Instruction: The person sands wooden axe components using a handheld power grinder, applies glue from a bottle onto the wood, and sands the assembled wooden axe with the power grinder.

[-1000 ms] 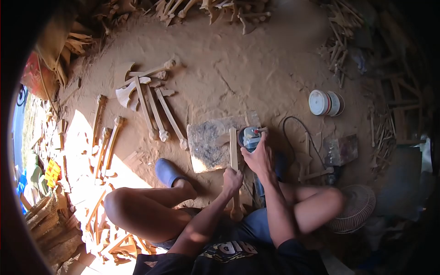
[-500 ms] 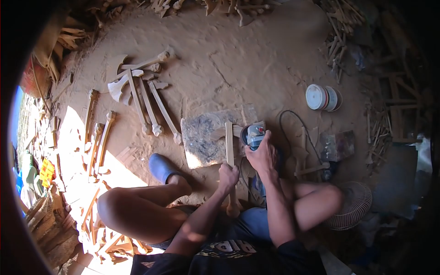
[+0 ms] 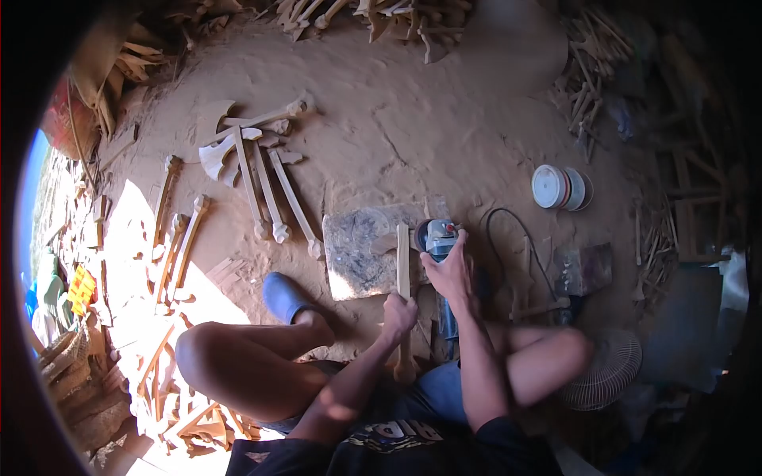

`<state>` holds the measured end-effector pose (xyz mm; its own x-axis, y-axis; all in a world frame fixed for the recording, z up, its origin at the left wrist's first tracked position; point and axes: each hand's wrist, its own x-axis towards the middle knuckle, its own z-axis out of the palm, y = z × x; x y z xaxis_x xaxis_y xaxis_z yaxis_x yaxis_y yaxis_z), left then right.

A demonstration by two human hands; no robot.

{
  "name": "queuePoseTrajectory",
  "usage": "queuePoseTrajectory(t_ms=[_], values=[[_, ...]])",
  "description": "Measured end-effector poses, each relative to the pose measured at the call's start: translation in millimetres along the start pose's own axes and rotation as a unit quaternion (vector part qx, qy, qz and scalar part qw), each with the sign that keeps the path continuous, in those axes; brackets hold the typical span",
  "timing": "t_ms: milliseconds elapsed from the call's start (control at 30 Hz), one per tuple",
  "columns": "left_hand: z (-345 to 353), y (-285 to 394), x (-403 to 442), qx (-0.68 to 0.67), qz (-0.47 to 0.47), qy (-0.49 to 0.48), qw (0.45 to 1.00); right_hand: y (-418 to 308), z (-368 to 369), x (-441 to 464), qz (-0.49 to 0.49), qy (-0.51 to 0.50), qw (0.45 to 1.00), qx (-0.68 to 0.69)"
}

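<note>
My left hand point(image 3: 399, 316) is wrapped around the handle of a wooden axe point(image 3: 403, 262), which lies lengthwise over a worn, stained board point(image 3: 353, 262) on the ground. The handle's knobbed end sits near my lap. My right hand point(image 3: 449, 271) grips an angle grinder point(image 3: 439, 238) by its head and upper body. The grinder's disc side is against or very close to the right side of the axe's upper end; I cannot tell whether they touch. Its blue body points down towards my lap, partly hidden by my right hand.
Several carved wooden axes and handles point(image 3: 262, 174) lie at the upper left, more pieces point(image 3: 178, 246) at left. A white bucket point(image 3: 549, 186) stands at right, near a cable point(image 3: 508, 213). A fan point(image 3: 607, 369) is beside my right knee, and a blue clog point(image 3: 284, 297) is on my left foot.
The grinder has turned, so its blue body shows more below my right hand. The axe stays in my left hand. The whole view has shifted slightly.
</note>
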<state>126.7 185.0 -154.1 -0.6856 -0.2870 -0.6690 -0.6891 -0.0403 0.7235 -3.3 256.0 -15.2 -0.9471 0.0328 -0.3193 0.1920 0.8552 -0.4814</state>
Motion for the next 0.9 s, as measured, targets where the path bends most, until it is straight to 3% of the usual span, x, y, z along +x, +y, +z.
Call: queuePoseTrajectory(t_ms=[333, 567, 667, 767, 900], values=[[1.5, -3.4, 0.6, 0.008, 0.004, -0.004, 1.0, -15.7, -1.4, 5.5, 0.022, -0.043, 0.998, -0.047], [2.3, -8.9, 5.2, 0.011, 0.008, -0.026, 1.0, 2.6, 5.3, 16.2, 0.017, 0.036, 0.996, -0.083], [7.8, -16.9, 1.3, -0.007, 0.077, 0.01, 0.997, 20.9, -16.3, 12.5, 0.04, 0.06, 0.996, -0.047], [-6.9, 17.5, -15.8, 0.198, 0.278, 0.114, 0.933, 47.2, -34.3, 3.1, 0.003, 0.155, 0.986, 0.052], [-36.4, 54.3, 27.6, 0.225, 0.299, -0.032, 0.927, 68.0, -73.8, -21.5, 0.008, 0.199, 0.967, 0.158]])
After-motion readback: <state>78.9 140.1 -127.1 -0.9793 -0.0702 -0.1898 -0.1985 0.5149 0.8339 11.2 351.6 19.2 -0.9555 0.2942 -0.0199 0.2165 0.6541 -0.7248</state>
